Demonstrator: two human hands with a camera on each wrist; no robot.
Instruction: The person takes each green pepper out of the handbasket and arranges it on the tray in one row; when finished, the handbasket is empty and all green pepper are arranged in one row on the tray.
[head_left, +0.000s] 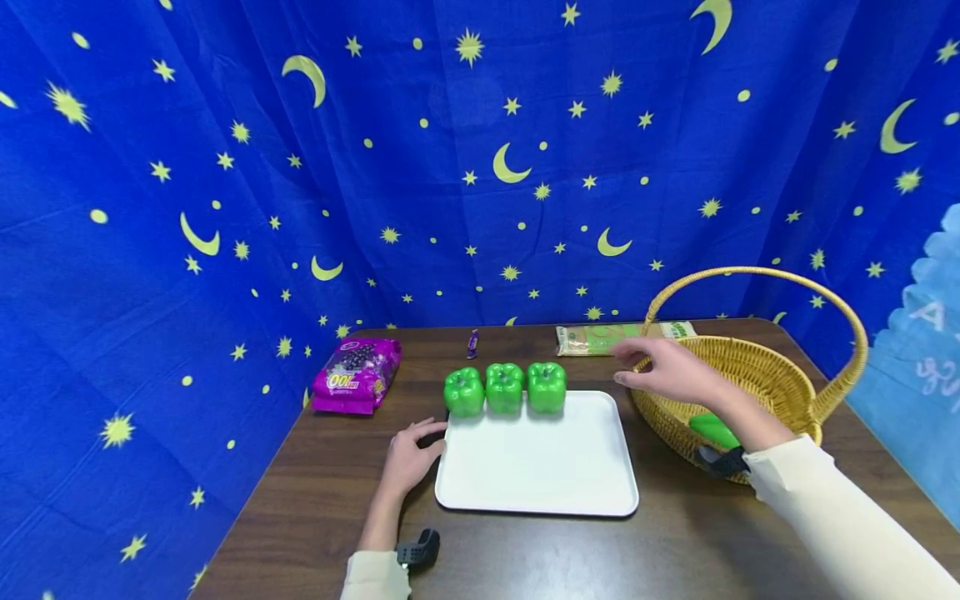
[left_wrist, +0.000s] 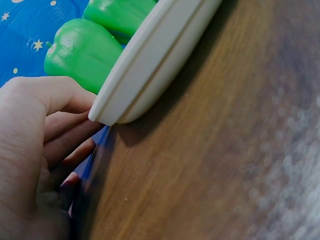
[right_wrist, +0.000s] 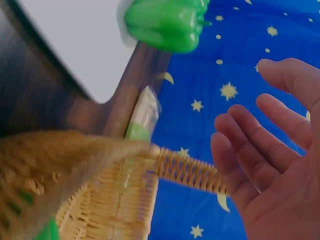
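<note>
Three green bell peppers (head_left: pixel 505 388) stand in a row along the far left edge of a white tray (head_left: pixel 536 467). My left hand (head_left: pixel 411 458) rests at the tray's left side, its fingertips touching the rim (left_wrist: pixel 145 65), with loosely extended fingers. Over the left rim of a wicker basket (head_left: pixel 750 367) hovers my right hand (head_left: pixel 663 367). In the right wrist view its fingers (right_wrist: pixel 250 145) are spread and relaxed, holding nothing. Inside the basket lies another green object (head_left: pixel 712 429), partly hidden by my right forearm; its kind is unclear.
A purple package (head_left: pixel 357 375) lies at the table's back left. Behind the peppers is a small purple-wrapped item (head_left: pixel 472 343). A flat clear-and-green packet (head_left: pixel 592 339) lies along the back, beside the basket's tall arched handle (head_left: pixel 757 271). A blue star-patterned cloth (head_left: pixel 450 167) hangs behind.
</note>
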